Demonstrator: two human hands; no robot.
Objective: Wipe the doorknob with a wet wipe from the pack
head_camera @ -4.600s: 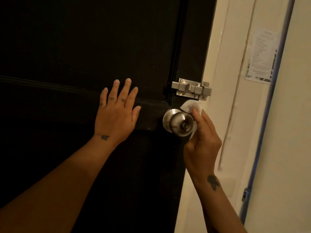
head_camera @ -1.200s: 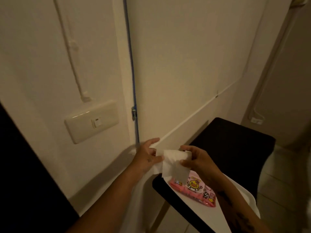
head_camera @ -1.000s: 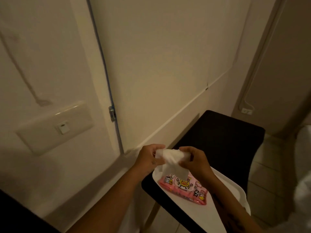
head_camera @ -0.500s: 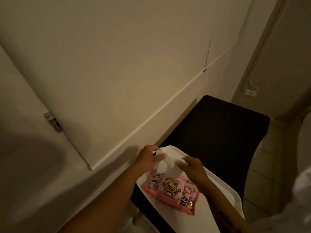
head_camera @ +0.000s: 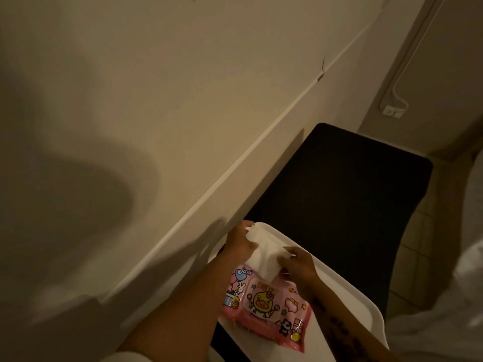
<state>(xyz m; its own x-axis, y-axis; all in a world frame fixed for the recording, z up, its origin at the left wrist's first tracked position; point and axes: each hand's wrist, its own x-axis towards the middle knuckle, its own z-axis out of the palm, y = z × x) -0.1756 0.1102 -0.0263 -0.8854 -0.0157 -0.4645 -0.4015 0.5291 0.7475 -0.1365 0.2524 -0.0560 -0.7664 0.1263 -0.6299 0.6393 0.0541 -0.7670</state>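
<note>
A white wet wipe (head_camera: 264,253) is stretched between both my hands just above a pink cartoon-printed wipe pack (head_camera: 264,307). My left hand (head_camera: 239,244) pinches the wipe's upper left corner. My right hand (head_camera: 298,265) pinches its lower right side. The pack lies flat on a white tray (head_camera: 347,301). The door and its doorknob are out of view.
The tray rests on a black-topped stool or small table (head_camera: 339,186) that stands against a cream wall (head_camera: 183,100). A wall socket with a cable (head_camera: 392,111) is at the upper right. White fabric (head_camera: 465,296) shows at the right edge, over tiled floor.
I have turned from the door and doorknob to the tray. Both hands now hold the wipe, which has come lower, close over the pack, and the view has tilted down.
</note>
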